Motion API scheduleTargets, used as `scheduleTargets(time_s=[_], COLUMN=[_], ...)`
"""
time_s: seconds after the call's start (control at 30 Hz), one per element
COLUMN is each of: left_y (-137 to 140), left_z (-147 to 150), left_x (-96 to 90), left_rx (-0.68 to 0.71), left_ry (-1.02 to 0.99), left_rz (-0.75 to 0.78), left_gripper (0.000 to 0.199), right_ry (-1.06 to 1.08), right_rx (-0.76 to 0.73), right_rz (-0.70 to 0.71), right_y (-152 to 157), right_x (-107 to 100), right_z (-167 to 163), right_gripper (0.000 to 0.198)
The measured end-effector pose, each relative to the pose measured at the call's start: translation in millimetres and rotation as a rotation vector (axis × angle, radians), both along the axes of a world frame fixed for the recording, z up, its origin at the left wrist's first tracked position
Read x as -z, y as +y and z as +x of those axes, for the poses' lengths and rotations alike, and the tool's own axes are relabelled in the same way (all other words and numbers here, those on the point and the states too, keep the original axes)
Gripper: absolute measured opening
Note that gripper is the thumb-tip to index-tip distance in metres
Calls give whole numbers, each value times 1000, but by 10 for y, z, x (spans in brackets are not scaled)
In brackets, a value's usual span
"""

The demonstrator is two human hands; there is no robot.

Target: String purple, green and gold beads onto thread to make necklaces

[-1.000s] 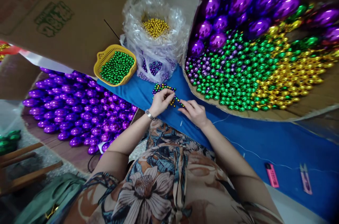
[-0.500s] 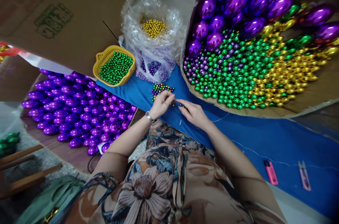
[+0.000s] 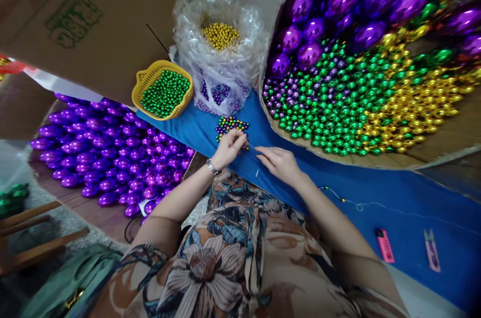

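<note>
Blue cloth lies under the work. Above it, the left hand has its fingers pinched on a thin strand, needle or thread being too fine to tell, and the right hand grips it opposite. From them, a small heap of loose beads sits between ten and eleven o'clock, just beyond the left fingers; a few threaded beads lie toward four o'clock on a pale thread. The step in hand looks like lining up or drawing the strand between both pinches; the next move seems to call for a light, exact grip.
</note>
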State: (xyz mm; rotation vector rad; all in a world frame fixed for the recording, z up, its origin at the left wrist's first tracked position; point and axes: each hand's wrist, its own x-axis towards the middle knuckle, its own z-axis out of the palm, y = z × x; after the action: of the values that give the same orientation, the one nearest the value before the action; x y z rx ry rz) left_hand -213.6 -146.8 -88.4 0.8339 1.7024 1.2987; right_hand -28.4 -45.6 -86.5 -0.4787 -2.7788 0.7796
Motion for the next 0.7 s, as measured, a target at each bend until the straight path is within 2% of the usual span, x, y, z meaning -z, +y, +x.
scheduleTargets(time_s=[0.17, 0.23, 0.43, 0.7], left_y=[-137, -187, -215, -212], left_z=[-41, -46, 19, 28], left_x=[28, 36, 127, 221], left_rx=[-92, -62, 69, 120], left_ry=[641, 794, 900, 986], left_rz=[60, 108, 74, 42], left_gripper=[20, 17, 21, 22], right_ry=[8, -27, -85, -92], right_rx=[14, 12, -5, -12], right_rz=[-8, -7, -10, 2], right_y=[-5, 17, 22, 29], right_x=[265, 296, 300, 297], right_z=[-10, 36, 38, 62], right_gripper=[35, 36, 36, 36])
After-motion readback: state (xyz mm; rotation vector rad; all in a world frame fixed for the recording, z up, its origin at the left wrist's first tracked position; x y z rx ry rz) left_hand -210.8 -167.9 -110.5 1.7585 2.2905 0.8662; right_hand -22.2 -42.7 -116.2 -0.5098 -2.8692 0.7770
